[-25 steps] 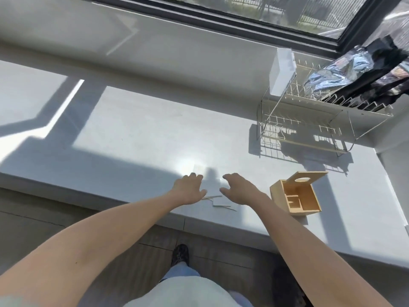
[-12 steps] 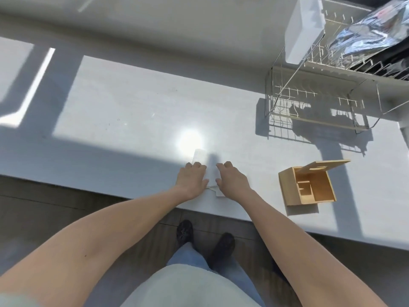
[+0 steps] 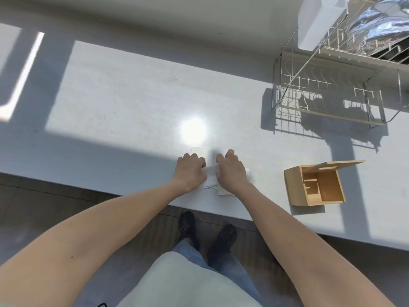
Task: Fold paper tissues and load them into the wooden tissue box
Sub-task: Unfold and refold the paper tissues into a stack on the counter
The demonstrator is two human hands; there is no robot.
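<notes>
White paper tissues (image 3: 210, 176) lie on the white counter (image 3: 124, 111) near its front edge, mostly covered by both hands. My left hand (image 3: 190, 171) and my right hand (image 3: 231, 171) sit side by side on the tissues, fingers curled, pinching a raised fold of tissue between them. The wooden tissue box (image 3: 315, 185) stands to the right of my right hand, apart from it, with its lid (image 3: 334, 165) hinged up and its inside showing; no tissue is visible in it.
A wire dish rack (image 3: 332, 94) stands at the back right, with a white container (image 3: 318, 21) and a silver foil bag (image 3: 376, 21) on top. A bright sun glare spot sits just beyond the tissues. The counter's front edge runs close under my wrists.
The camera tilted down and closer. My hands drew together over the tissues and now pinch a fold between them. The box stayed in place.
</notes>
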